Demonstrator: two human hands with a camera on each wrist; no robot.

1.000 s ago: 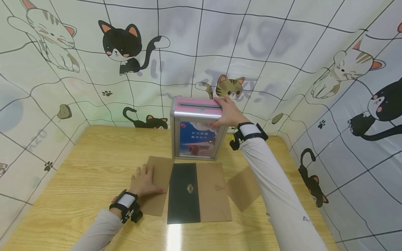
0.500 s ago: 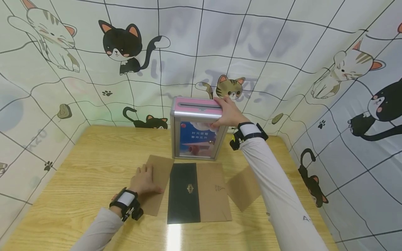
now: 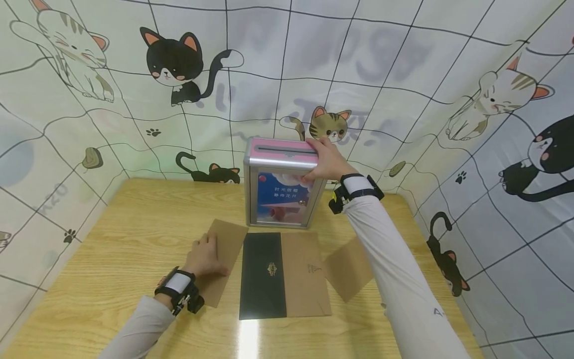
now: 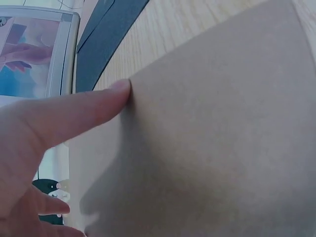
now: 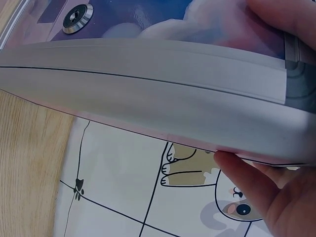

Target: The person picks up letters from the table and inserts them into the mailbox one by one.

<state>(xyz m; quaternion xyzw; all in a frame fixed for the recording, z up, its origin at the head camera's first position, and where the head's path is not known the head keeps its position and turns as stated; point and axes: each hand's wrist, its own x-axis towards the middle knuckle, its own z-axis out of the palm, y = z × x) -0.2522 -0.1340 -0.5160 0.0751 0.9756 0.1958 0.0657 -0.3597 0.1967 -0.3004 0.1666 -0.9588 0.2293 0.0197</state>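
My left hand lies over a brown kraft paper piece, thumb at its right edge and fingers toward its far left side. In the left wrist view the thumb meets the edge of the brown paper, and a shadow spreads below it. With my right hand I grip the top right corner of an upright metal collection box, which has a pink slotted top and a blue poster behind its front. The right wrist view shows the box's silver side and its lock.
Before the box lies a flat packet, half black with a gold emblem, half brown. Another brown piece lies partly under my right sleeve. Cat-print cloth hangs behind and beside the wooden table.
The brown paper's right edge has shifted left, away from the black packet, and its outline looks narrower. My left thumb has drawn left with it. The right hand and box stay put.
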